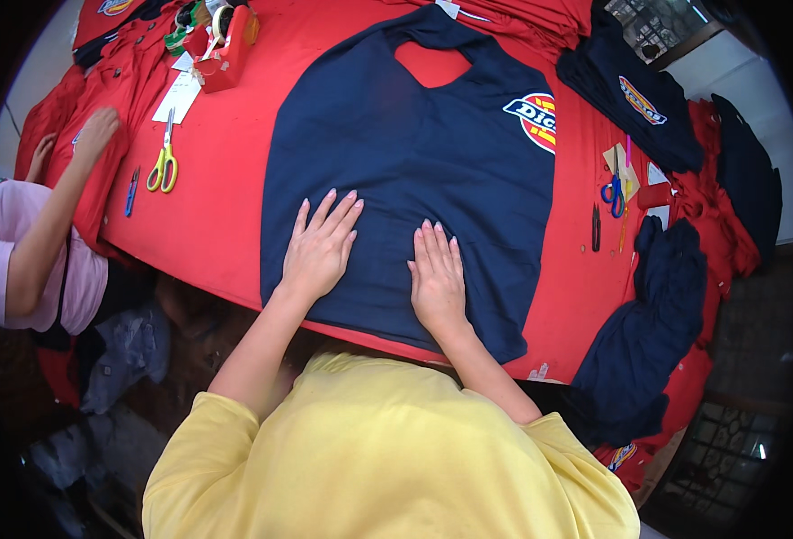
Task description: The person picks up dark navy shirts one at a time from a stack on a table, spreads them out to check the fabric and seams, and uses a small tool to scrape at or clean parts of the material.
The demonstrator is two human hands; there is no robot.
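My left hand (317, 250) and right hand (437, 278) lie flat, fingers spread, on the near hem of the navy shirt (414, 162). The shirt's long axis runs away from me across the red surface (225, 180), equally reachable.

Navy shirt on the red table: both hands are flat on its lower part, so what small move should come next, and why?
Probably slide both palms outward toward the side edges. The navy shirt lies spread on the red table, with the left hand and right hand pressed flat close together near the hem, so the cloth beside them looks unsmoothed.
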